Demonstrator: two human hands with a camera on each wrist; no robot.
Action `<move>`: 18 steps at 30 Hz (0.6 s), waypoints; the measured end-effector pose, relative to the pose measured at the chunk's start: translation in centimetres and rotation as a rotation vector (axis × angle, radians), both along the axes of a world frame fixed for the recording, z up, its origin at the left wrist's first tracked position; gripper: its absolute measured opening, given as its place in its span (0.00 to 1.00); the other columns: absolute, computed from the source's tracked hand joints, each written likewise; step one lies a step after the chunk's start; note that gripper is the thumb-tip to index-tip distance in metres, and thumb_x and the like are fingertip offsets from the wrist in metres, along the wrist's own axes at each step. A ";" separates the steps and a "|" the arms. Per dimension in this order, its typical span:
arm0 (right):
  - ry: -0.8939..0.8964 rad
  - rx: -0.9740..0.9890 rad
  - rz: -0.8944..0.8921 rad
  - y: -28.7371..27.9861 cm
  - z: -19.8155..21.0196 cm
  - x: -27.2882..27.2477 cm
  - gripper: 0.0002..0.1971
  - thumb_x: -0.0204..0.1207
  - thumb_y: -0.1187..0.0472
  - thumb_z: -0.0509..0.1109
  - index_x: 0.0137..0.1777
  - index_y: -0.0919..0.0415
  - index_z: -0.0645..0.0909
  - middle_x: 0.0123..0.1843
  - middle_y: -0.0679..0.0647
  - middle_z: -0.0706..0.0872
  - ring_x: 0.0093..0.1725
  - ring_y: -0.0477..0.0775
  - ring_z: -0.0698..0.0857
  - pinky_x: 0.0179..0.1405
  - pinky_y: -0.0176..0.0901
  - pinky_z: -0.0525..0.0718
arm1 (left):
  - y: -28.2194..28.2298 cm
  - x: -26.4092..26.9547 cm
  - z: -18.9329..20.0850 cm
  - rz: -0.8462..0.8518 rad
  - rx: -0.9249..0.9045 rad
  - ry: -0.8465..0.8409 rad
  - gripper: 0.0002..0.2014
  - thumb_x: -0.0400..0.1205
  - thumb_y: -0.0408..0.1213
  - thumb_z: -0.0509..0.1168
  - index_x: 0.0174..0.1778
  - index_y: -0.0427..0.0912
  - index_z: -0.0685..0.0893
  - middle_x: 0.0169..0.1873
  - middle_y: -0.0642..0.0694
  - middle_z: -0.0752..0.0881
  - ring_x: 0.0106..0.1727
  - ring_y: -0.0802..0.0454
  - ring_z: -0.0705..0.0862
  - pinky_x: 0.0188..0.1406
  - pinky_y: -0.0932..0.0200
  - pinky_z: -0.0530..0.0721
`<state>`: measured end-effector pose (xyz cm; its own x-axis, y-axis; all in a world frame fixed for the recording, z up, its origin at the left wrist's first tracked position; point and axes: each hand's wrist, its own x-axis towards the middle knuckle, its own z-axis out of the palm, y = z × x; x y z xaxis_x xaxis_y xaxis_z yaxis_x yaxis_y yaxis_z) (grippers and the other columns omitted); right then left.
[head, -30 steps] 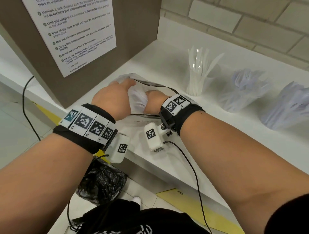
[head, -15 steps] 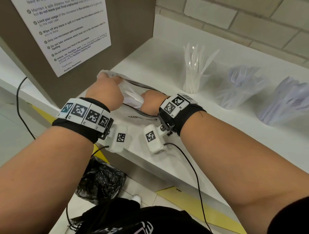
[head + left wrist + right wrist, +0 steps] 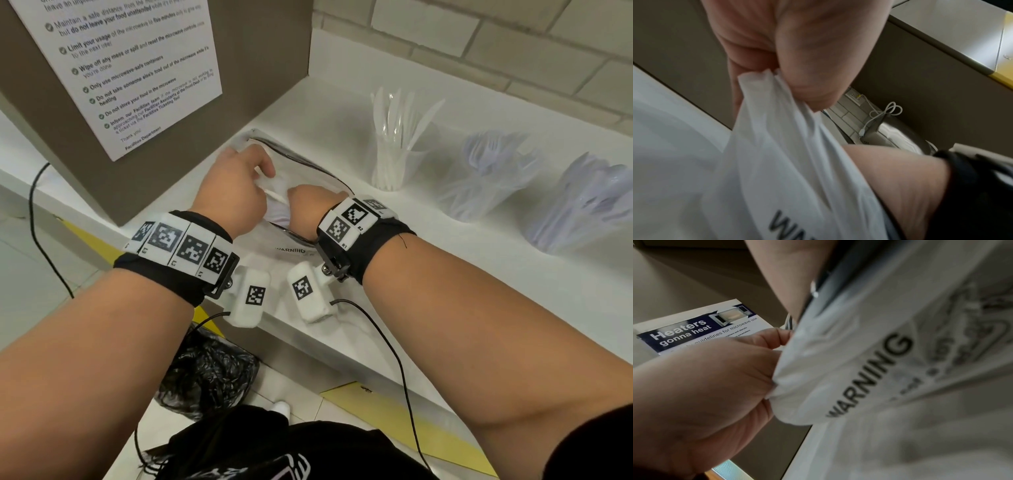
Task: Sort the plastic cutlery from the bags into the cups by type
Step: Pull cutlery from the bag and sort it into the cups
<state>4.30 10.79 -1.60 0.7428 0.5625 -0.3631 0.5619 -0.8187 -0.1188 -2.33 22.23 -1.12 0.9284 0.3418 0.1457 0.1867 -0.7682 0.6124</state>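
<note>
Compared with half a second ago, we see the left hand [image 3: 236, 186] pulling the near edge of the plastic bag [image 3: 298, 171] a little wider, so the mouth gapes more; against a second ago, when both hands sat bunched together in the opening, it has drawn clearly toward the left of the frame. The right hand [image 3: 310, 209] stays plunged into the bag up to the wrist.

In the left wrist view the left hand [image 3: 777, 53] has thumb and curled fingers pinching a gathered fold of the bag [image 3: 789, 162]. The right hand's fingers are hidden inside the film, so we cannot tell whether they hold anything.

The bag lies at centre frame on the white counter [image 3: 445, 274], its long axis running from lower left toward upper right, mouth facing us. One white cutlery handle [image 3: 274, 194] pokes out between the hands, slanting from upper left to lower right.

To the right stand three cups: knives [image 3: 394, 144] upright, then forks [image 3: 489, 171], then spoons [image 3: 582, 202].
</note>
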 end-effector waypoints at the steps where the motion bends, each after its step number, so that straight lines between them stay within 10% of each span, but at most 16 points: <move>1: -0.010 0.005 0.023 -0.2 0.1 -0.1 0.17 0.83 0.62 0.62 0.71 0.65 0.73 0.68 0.59 0.81 0.68 0.59 0.80 0.50 0.46 0.72 | 0.0 0.0 0.0 -0.016 -0.006 0.010 0.17 0.75 0.20 0.56 0.49 0.46 0.80 0.55 0.42 0.74 0.45 0.50 0.76 0.46 0.60 0.71; 6: 0.034 0.109 0.067 -0.9 -0.1 0.0 0.15 0.81 0.62 0.63 0.65 0.66 0.73 0.62 0.62 0.83 0.59 0.61 0.83 0.47 0.40 0.72 | 0.9 0.1 0.3 0.088 0.022 -0.022 0.17 0.74 0.19 0.56 0.43 0.42 0.86 0.64 0.39 0.75 0.45 0.48 0.76 0.46 0.61 0.71; 11: 0.039 0.164 0.076 -2.1 0.9 -0.2 0.16 0.80 0.59 0.65 0.64 0.66 0.73 0.52 0.59 0.80 0.50 0.59 0.79 0.46 0.40 0.70 | 1.8 0.8 0.0 0.082 0.100 0.176 0.27 0.74 0.18 0.58 0.65 0.46 0.84 0.69 0.40 0.76 0.61 0.39 0.82 0.59 0.54 0.78; 18: 0.093 0.348 0.157 -2.7 1.4 -0.2 0.23 0.75 0.64 0.69 0.71 0.60 0.73 0.65 0.58 0.84 0.62 0.59 0.81 0.51 0.35 0.72 | 3.2 0.9 -1.8 -0.104 0.190 0.287 0.28 0.76 0.32 0.62 0.74 0.53 0.73 0.65 0.42 0.82 0.57 0.40 0.84 0.47 0.58 0.75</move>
